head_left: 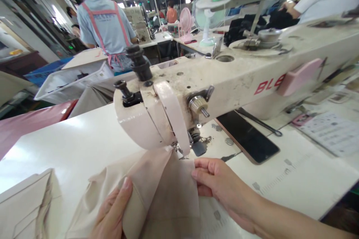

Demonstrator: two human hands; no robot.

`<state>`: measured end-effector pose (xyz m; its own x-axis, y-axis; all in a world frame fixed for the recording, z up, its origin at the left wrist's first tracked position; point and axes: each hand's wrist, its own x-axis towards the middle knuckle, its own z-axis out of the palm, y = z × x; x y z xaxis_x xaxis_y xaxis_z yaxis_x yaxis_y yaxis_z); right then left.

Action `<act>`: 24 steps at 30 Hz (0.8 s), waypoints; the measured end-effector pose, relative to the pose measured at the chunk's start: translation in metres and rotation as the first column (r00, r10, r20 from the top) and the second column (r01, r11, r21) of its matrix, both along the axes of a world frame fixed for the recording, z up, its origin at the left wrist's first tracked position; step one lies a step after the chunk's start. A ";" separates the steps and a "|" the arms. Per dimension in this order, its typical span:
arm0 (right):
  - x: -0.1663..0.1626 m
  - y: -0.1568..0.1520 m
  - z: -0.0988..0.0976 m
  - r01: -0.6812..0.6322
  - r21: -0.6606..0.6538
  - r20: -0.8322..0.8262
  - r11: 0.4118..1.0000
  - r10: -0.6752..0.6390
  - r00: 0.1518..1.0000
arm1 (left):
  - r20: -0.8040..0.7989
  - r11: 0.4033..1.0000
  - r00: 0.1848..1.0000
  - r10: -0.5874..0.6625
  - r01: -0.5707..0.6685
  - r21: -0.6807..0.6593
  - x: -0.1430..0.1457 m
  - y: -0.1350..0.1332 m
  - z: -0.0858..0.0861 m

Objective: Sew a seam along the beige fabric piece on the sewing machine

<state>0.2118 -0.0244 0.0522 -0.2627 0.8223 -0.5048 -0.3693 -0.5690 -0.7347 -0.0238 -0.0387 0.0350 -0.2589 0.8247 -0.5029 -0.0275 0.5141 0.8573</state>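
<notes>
While hands grip fabric (157, 190): white table (73, 145) (busy workshop).

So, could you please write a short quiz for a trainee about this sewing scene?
1. True or false: both hands touch the beige fabric.
2. Which dark flat thing lies on the table, right of the needle area? A) phone B) scissors C) book
3. What red letters show on the sewing machine?

Key:
1. True: the left hand grips a fold and the right hand pinches the edge.
2. A, the phone.
3. BLE; the rest is covered.
</notes>
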 end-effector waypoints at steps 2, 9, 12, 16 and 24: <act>-0.001 0.000 0.000 0.006 -0.007 0.004 1.000 -0.006 1.000 | 0.095 0.998 0.995 0.020 -0.015 -0.054 0.007 0.005 0.016; -0.003 -0.003 0.000 0.001 0.015 0.020 1.000 -0.001 1.000 | -0.024 0.951 0.967 -0.252 0.252 0.176 0.014 0.020 0.043; -0.003 -0.002 0.000 -0.011 0.021 0.045 1.000 0.010 0.999 | -0.412 0.804 0.835 -0.364 0.505 0.315 0.015 0.024 0.048; -0.003 -0.002 -0.002 -0.024 0.032 0.050 0.999 0.023 0.998 | -0.875 0.338 0.417 -0.244 0.883 0.326 0.031 0.016 0.040; -0.001 0.000 -0.010 -0.056 0.045 0.019 0.997 0.055 0.998 | -0.979 0.145 0.155 0.135 0.974 0.174 0.069 -0.008 -0.003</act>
<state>0.2106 -0.0248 0.0424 -0.2997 0.8292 -0.4718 -0.3247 -0.5537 -0.7668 0.0455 -0.0465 0.0317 0.6800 0.5777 0.4514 0.6383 -0.7695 0.0233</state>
